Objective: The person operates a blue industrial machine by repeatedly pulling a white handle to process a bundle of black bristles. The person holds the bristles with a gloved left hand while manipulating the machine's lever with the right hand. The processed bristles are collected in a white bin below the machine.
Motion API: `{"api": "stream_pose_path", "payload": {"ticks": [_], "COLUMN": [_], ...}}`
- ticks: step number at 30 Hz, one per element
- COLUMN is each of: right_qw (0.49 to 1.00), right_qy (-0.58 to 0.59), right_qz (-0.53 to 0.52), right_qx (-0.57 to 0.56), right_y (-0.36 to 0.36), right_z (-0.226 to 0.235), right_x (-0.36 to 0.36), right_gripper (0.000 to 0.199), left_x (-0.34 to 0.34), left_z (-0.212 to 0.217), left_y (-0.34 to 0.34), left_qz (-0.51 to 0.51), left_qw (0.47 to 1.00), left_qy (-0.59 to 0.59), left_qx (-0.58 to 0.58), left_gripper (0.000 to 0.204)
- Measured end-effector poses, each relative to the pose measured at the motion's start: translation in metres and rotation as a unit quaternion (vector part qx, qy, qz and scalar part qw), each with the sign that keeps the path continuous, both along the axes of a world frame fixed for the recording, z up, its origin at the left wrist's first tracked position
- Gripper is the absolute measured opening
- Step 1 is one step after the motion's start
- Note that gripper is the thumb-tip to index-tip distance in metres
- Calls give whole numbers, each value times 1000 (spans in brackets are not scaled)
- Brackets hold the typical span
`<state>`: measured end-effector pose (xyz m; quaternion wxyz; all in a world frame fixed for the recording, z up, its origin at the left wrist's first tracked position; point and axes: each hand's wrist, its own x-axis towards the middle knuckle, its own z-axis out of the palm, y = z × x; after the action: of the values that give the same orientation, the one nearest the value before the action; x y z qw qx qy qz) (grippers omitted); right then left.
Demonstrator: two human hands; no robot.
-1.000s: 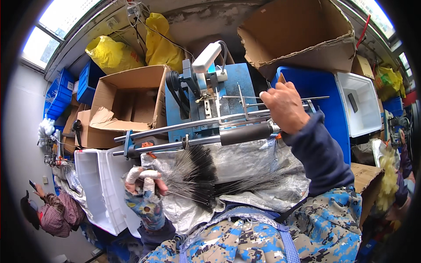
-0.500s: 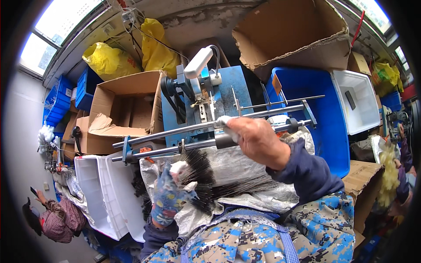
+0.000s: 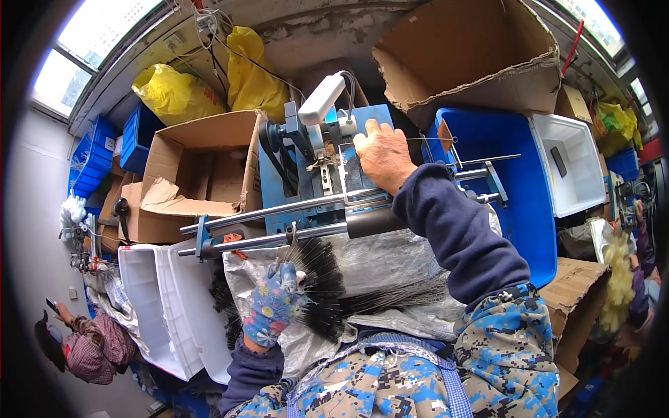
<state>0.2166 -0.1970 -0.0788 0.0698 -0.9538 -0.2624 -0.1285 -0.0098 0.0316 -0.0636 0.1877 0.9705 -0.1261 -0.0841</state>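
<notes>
My right hand [image 3: 383, 155], bare, is closed over the right part of a blue bench machine [image 3: 277, 198]. A thin metal wire [image 3: 431, 138] sticks out of its right side; the fingertips are partly hidden. In a blue flowered glove, my left hand [image 3: 270, 306] has curled fingers beside black-bristled wire brushes [image 3: 320, 279] on my lap. What it pinches, if anything, is hidden. Between the hands run two metal bars [image 3: 272, 240], with a dark grey sleeve [image 3: 376, 221] on the nearer one. A silvery sheet [image 3: 376, 261] lies under the brushes.
An open cardboard box [image 3: 198, 205] and white bins [image 3: 150, 306] stand left. At right are a blue bin [image 3: 533, 240], a white tray [image 3: 568, 167] and another carton [image 3: 575, 292]. A large carton [image 3: 474, 49] is behind. People [image 3: 101, 345] sit at both sides.
My right hand has left the bars' sleeve and moved forward onto the machine, where a thin wire now extends from it. My left hand has turned slightly beside the bristles.
</notes>
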Motion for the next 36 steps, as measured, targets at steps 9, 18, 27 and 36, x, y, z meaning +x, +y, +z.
{"api": "stream_pose_path", "payload": {"ticks": [9, 18, 27, 36], "right_qw": [999, 999, 1000, 1000], "right_qy": [23, 23, -3, -3], "right_qz": [18, 18, -5, -4], "right_qx": [27, 43, -16, -19], "right_y": [0, 3, 4, 4], "right_z": [-7, -16, -1, -1], "right_x": [5, 11, -2, -2], "right_gripper": [13, 13, 12, 11], "left_x": [2, 3, -1, -1], "left_z": [35, 57, 45, 43], "left_y": [-14, -29, -34, -35], "left_qz": [65, 169, 186, 189], "left_qw": [975, 810, 780, 789], "left_qy": [-144, -125, -77, -63], "left_qx": [-156, -547, -592, -581], "left_gripper": [43, 64, 65, 65]}}
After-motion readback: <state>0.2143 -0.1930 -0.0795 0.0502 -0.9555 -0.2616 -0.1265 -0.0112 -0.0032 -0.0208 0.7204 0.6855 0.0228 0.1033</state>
